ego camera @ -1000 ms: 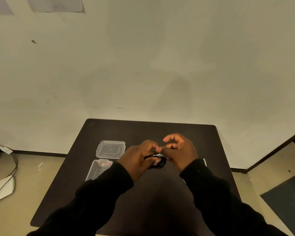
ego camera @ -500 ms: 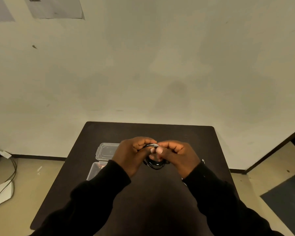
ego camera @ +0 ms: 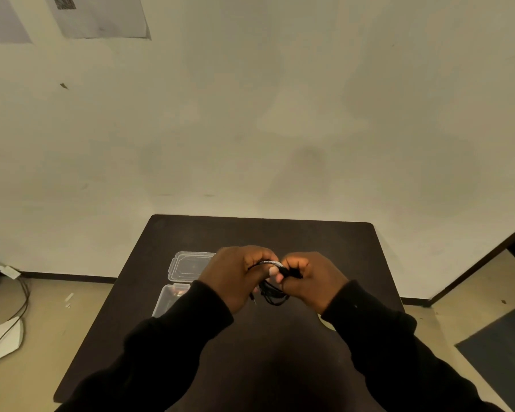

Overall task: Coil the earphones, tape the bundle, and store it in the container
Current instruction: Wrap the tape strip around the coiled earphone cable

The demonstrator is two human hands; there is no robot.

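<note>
A coiled bundle of black earphones [ego camera: 272, 294] hangs between my two hands above the dark table [ego camera: 280, 352]. My left hand [ego camera: 235, 275] and my right hand [ego camera: 312, 281] both pinch the top of the coil, thumbs close together, where a pale strip of tape [ego camera: 272, 264] crosses the wires. A small plug end dangles under my left hand. The clear plastic container [ego camera: 173, 295] stands at the left, partly hidden by my left sleeve. Its clear lid [ego camera: 188, 264] lies just beyond it.
A pale object [ego camera: 326, 324] peeks out under my right sleeve, mostly hidden. The table stands against a plain wall with papers [ego camera: 98, 16] pinned at top left. On the floor at left lie cables [ego camera: 21, 298] and a white object [ego camera: 3, 340].
My right hand's fingers were spread open a second ago and have closed onto the coil. Both hands have come together and now pinch the bundle's top.
</note>
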